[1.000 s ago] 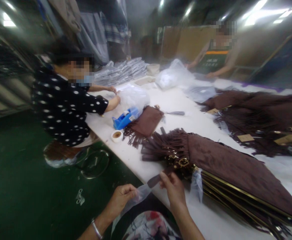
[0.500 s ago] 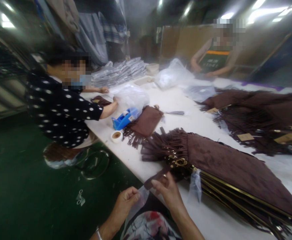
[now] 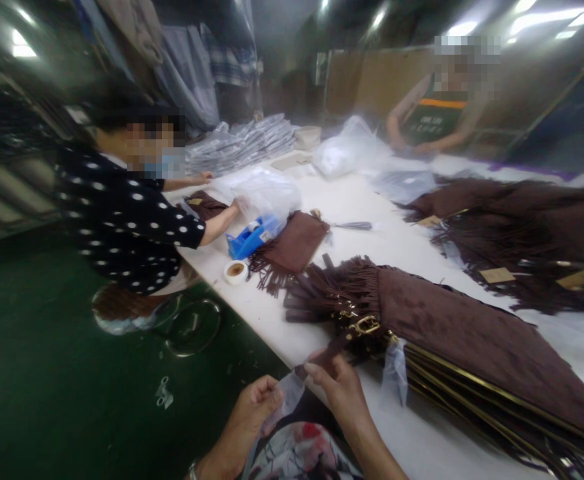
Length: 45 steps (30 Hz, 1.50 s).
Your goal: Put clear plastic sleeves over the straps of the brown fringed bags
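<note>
At the table's near edge, my left hand [image 3: 261,405] is closed on the rim of a small clear plastic sleeve [image 3: 290,393]. My right hand [image 3: 336,385] pinches a dark brown strap [image 3: 330,352], whose end lies at the mouth of the sleeve. The strap runs up to a gold buckle [image 3: 367,325] on a stack of brown fringed bags [image 3: 462,327] right beside my hands. Another piece of clear plastic [image 3: 395,370] hangs from the gold fitting at the stack's corner.
A blue tape dispenser [image 3: 252,237], a tape roll [image 3: 235,271] and a brown pouch [image 3: 299,241] lie further up the white table [image 3: 267,327]. A co-worker in a dotted top [image 3: 132,207] sits at left; another person [image 3: 437,120] stands opposite. More brown bags [image 3: 532,220] lie at right.
My right hand's fingers have closed lower on the strap, and the strap's end has come to the sleeve's mouth. The co-worker's hand on the large plastic bag has shifted slightly.
</note>
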Available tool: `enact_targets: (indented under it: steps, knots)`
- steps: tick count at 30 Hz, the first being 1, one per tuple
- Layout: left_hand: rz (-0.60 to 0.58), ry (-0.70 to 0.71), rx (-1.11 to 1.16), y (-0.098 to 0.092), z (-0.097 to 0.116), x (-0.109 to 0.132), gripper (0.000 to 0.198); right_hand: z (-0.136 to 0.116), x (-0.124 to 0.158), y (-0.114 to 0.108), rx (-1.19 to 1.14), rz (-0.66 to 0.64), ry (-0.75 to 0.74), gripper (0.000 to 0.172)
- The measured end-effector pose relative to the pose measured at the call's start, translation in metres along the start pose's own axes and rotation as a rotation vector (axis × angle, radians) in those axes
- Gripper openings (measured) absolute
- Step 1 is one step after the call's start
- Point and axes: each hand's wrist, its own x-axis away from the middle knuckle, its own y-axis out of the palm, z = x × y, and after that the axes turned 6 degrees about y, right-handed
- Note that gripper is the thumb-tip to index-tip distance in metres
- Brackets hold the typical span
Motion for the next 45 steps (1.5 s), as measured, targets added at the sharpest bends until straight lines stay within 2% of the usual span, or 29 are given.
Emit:
enact_targets:
  steps: [3,9,20,33,39,45]
  knots:
    - [-0.017,0.007,0.008,-0.002,-0.001,-0.003,0.043,0.002,0.001,-0.001,-0.037,-0.032,0.007,0.029]
    - [-0.01,0.034,-0.031,-0.012,-0.006,-0.008,0.038,0.0,0.004,-0.004,-0.059,0.043,0.006,0.028]
    - [-0.038,0.073,-0.129,-0.024,-0.009,-0.009,0.034,-0.013,0.011,0.006,-0.198,-0.011,0.085,0.032]
    - [-0.082,0.166,-0.215,-0.027,-0.015,-0.01,0.034,-0.013,0.009,0.006,-0.138,0.047,0.069,0.035]
    - [-0.024,0.207,-0.263,-0.019,-0.007,-0.008,0.032,-0.009,0.008,0.003,-0.121,0.008,0.057,0.036]
    - [-0.008,0.16,-0.191,0.009,0.001,-0.005,0.034,-0.008,0.01,-0.005,-0.078,-0.027,0.013,0.033]
